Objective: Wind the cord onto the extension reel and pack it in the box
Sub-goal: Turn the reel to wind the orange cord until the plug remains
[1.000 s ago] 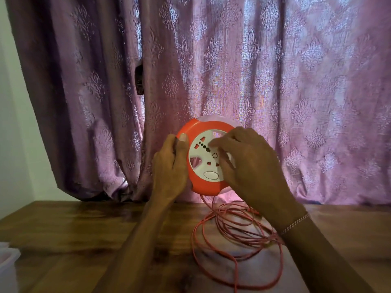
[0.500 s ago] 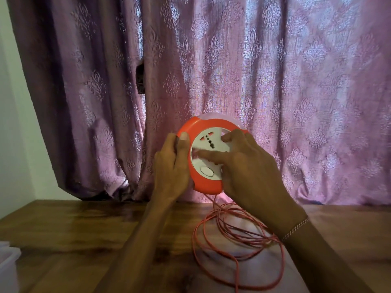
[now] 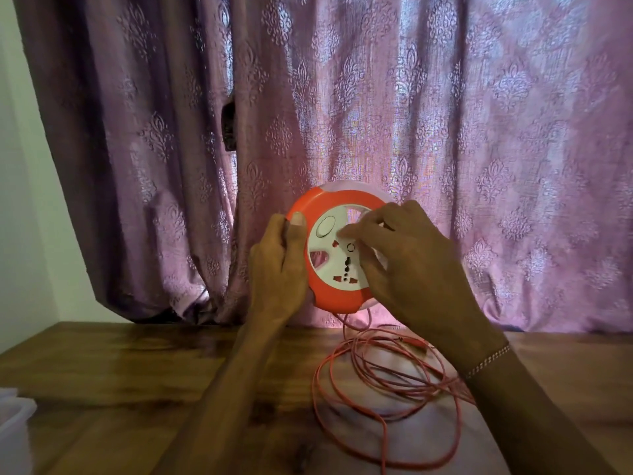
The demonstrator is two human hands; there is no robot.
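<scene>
A round orange extension reel (image 3: 329, 296) with a white socket face is held upright above the wooden table (image 3: 137, 371), in front of the curtain. My left hand (image 3: 277, 269) grips its left rim, thumb on the front. My right hand (image 3: 407, 262) covers the right side, fingertips pressed into the white inner disc. A thin red cord (image 3: 383, 389) hangs from the reel's bottom and lies in several loose loops on the table below my right wrist.
A purple patterned curtain (image 3: 445, 132) hangs right behind the reel. A pale wall (image 3: 20, 200) stands at the left. The corner of a translucent white plastic container (image 3: 13, 426) shows at the lower left edge.
The white inner disc has rotated: the oval button went from the bottom to the upper left and the sockets to the bottom. My right hand's fingers shifted with it; the left hand stayed.
</scene>
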